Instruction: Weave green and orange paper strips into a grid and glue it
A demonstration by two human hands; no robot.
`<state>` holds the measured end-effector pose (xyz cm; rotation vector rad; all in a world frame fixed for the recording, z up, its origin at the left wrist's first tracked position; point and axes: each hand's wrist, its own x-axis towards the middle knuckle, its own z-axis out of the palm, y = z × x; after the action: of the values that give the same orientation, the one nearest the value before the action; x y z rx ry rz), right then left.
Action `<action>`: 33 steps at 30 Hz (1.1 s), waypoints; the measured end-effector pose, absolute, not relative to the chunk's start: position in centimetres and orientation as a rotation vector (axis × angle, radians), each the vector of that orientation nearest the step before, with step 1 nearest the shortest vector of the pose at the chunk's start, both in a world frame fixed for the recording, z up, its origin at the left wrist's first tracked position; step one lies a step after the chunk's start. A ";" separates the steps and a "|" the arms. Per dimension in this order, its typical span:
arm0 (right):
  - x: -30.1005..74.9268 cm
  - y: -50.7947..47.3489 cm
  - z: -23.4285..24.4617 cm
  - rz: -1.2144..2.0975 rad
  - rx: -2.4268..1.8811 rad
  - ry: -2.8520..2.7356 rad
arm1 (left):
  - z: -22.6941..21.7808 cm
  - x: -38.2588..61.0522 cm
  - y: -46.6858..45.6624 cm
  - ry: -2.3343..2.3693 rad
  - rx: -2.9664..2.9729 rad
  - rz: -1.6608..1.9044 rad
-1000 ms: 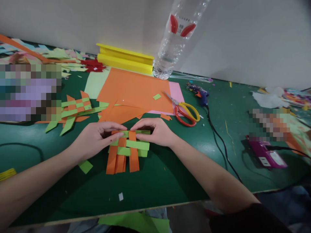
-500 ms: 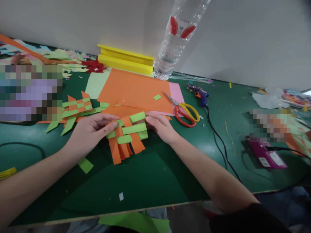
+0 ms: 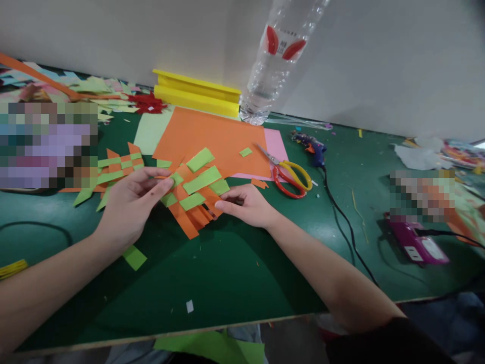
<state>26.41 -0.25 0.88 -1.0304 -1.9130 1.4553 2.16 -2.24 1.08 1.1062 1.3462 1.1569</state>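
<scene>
Clock centred on the held weave, 12 at the wall. Largest item on my feed: the green table (image 3: 235, 278). An orange sheet (image 3: 220, 131) lies on it at 1 o'clock; farther out on that bearing, a clear bottle (image 3: 263, 86) stands by the wall. Yellow folded paper (image 3: 197, 101) at 12.

Hands: left hand (image 3: 136, 207) at 8, fingers pinching the weave's left edge, thumb on a green strip. Right hand (image 3: 250, 205) at 4, fingers closed on the orange ends, thumb in front.

Held weave (image 3: 201, 180): between both hands, tilted, near the sheet's lower edge. Done: green strips cross orange ones in a checker, the over-under pattern clear. Open: orange tails hang loose toward 5 o'clock, ends cut straight. I cannot tell whether the crossings are glued.

Second weave (image 3: 126, 164), between 9 and 10, partly behind the left hand: its green ends are pointed, so I judge it further along than the held one.

Scissors (image 3: 275, 160) and, beyond, a glue gun (image 3: 315, 151) lie between 2 and 3, neither in use. Smallest: green scrap (image 3: 135, 258) at 7, white chip (image 3: 190, 306) at 6.
</scene>
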 end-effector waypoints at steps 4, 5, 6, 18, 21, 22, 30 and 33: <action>26.1 -0.2 1.1 1.523 -1.043 -1.854 | 1.3 2.2 -2.1 1.401 1.081 1.131; 26.0 -0.2 1.1 1.526 -1.052 -1.840 | 1.3 2.2 -2.1 1.404 1.074 1.125; 26.0 -0.2 1.1 1.526 -1.052 -1.836 | 1.4 2.2 -2.1 1.399 1.070 1.110; 25.7 -0.3 0.9 1.511 -1.100 -1.747 | 1.8 2.5 -2.4 1.320 1.001 1.152; 25.7 -0.3 0.8 1.518 -1.110 -1.736 | 1.7 2.6 -2.3 1.298 0.995 1.149; 25.7 -0.3 0.8 1.520 -1.093 -1.736 | 1.6 2.6 -2.3 1.299 0.999 1.160; 25.6 -0.4 0.7 1.456 -1.020 -1.777 | 0.2 2.5 -1.7 1.276 0.959 1.352; 25.6 -0.5 0.6 1.398 -1.058 -1.835 | 0.3 2.5 -1.8 1.227 0.950 1.376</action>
<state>25.61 -0.46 0.61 -1.0580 -1.8352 1.3976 2.54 -1.77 0.27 0.9498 1.2270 1.3761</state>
